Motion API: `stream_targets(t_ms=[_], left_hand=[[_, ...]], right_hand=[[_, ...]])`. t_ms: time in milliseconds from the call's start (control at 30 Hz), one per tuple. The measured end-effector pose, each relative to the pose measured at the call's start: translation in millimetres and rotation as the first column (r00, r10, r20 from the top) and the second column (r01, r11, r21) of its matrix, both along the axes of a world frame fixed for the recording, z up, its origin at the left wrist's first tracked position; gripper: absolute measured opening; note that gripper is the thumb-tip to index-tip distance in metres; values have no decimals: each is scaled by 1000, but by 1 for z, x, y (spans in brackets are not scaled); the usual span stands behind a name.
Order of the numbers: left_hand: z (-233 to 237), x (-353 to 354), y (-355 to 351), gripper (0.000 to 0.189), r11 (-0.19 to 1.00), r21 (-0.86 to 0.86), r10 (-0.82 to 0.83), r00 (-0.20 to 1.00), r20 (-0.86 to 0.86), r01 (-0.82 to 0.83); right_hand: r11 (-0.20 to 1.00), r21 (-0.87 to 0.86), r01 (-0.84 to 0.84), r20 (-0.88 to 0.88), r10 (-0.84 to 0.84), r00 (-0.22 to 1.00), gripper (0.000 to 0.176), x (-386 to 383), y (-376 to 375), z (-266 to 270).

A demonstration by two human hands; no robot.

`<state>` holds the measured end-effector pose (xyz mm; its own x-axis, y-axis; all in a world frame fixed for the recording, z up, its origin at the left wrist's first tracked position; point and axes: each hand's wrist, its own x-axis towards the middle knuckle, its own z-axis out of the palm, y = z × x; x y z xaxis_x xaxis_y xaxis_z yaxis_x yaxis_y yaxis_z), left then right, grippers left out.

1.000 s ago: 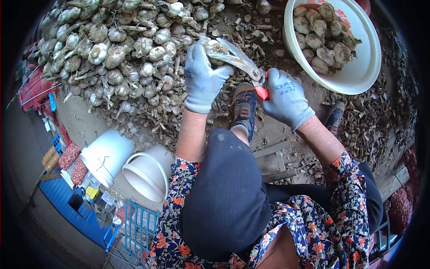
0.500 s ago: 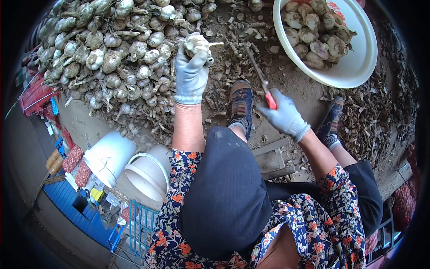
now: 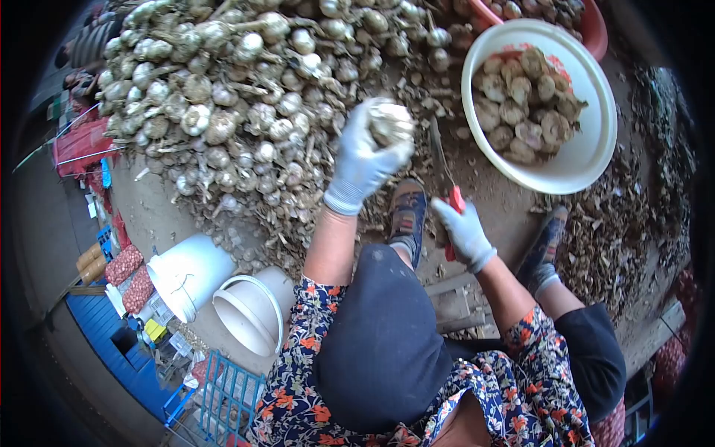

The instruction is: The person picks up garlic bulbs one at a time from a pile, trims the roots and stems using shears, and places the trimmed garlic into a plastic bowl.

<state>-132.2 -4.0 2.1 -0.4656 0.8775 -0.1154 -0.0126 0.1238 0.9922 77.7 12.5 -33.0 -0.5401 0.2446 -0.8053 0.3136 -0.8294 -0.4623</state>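
Note:
My left hand (image 3: 365, 158), in a pale grey glove, is closed around a garlic bulb (image 3: 390, 124) and is raised over the ground at the right side of the garlic heap (image 3: 223, 97). Blurred by motion, the bulb shows no clear stem. My right hand (image 3: 465, 229), gloved too, grips red-handled shears (image 3: 456, 200) whose long metal blades point up and away from me. Beyond them, to the right, a white basin (image 3: 599, 123) with several trimmed bulbs (image 3: 525, 104) in it rests on the ground.
A red basin (image 3: 593, 30) with more bulbs stands behind the white one. Dry stem scraps (image 3: 603, 246) litter the ground at right. Two white buckets (image 3: 186, 272) (image 3: 249, 316) lie at lower left, near a green crate (image 3: 223, 387). My shoes (image 3: 408, 216) are below the shears.
My left hand has moved right with the bulb, toward the white basin. The shears are more upright in my right hand. The view has shifted, and the red basin shows more.

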Motion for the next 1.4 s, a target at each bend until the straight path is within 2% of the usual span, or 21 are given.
stream_targets(t_ms=[100,133,200,233,267,300,367,433,500,567,600,700,833,867,933,1000,1033,1100,1167,1233,1400], left_hand=[[60,4,42,88,943,28,-282,840,-464,332],[83,3,54,97,939,29,-313,884,-346,344],[81,-36,67,79,995,-101,-70,708,-703,-2],[71,-72,73,59,973,-52,-6,198,-980,-226],[81,-91,75,45,884,-147,-79,168,-983,-443],[91,-107,76,41,895,-71,-72,15,-997,-441],[89,-130,89,44,746,-361,-419,27,-908,-560],[67,-163,94,39,632,-428,-595,-51,-802,-646],[98,-146,99,50,591,-413,-580,-8,-815,-693],[108,-163,88,49,729,-332,-373,58,-926,-599],[111,-179,82,45,801,-228,-329,-89,-940,-554],[110,-219,69,40,596,-446,-679,-123,-723,-668],[107,-215,65,51,628,-350,-573,-108,-813,-695],[107,-206,57,55,693,-282,-523,-193,-830,-664],[110,-169,35,56,825,-160,-358,-283,-890,-541],[105,-119,17,58,864,-238,-288,-48,-956,-443],[93,-99,10,58,849,-322,-272,176,-946,-419],[70,-71,-4,65,805,-510,-348,455,-820,-302],[40,-64,-19,71,851,-500,-342,553,-759,-159],[30,-52,-24,73,813,-559,-395,549,-737,-165],[33,-38,-23,70,734,-677,-544,546,-637,-59]], right_hand=[[996,-7,-87,51,87,995,25,3,4,1],[986,-37,-161,78,164,983,26,6,2,3],[981,46,-190,69,186,980,26,10,2,1],[969,126,-210,73,202,977,26,11,4,0],[957,171,-233,112,216,970,27,12,6,0],[960,173,-220,105,204,973,27,10,9,-4],[963,114,-244,104,233,967,29,12,8,-12],[943,134,-306,179,281,943,31,10,10,-7],[917,153,-368,169,342,924,33,6,12,0],[904,183,-387,163,360,919,34,9,5,-9],[903,165,-396,155,373,915,35,10,4,-11],[876,185,-445,175,416,892,36,8,4,-10],[800,321,-506,219,457,862,39,11,-1,-18],[803,315,-506,225,455,862,39,11,0,-15],[552,673,-492,278,428,860,39,5,3,0],[546,663,-512,299,434,850,39,-9,10,16],[529,672,-519,314,431,846,39,-18,11,19],[441,787,-431,311,320,895,31,-29,7,14],[428,775,-465,356,312,881,31,-34,15,14],[402,683,-610,460,412,787,39,-34,23,10],[367,704,-608,429,463,776,35,-28,27,7]])
